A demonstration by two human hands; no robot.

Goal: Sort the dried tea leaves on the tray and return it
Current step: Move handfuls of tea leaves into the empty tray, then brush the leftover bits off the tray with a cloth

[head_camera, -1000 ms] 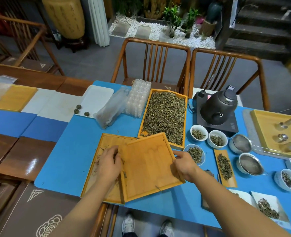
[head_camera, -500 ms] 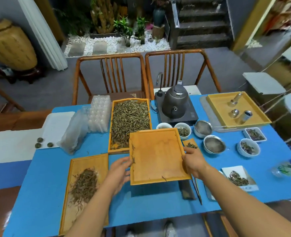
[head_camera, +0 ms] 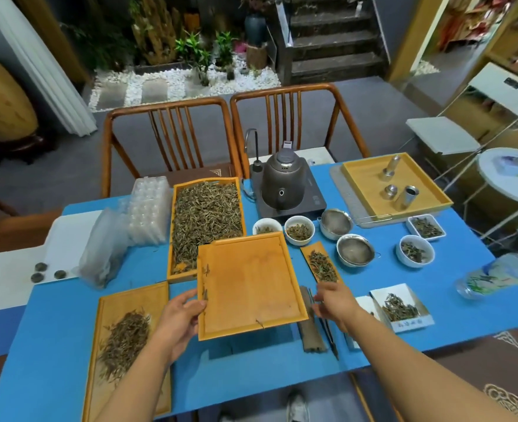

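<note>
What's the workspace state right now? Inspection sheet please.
Surface: blue table cover, partly bare.
Job's things: nearly empty wooden tray, overlapping full wooden tray of dried tea leaves; left wooden tray with small leaf pile.
Clutter: grey kettle, white bowls of leaves, metal strainers, clear plastic moulds.
Hands: left hand grips the empty tray's edge; right hand open beside it.
Cables: nothing seen.
Surroundings: two wooden chairs, stairs, plants.
</note>
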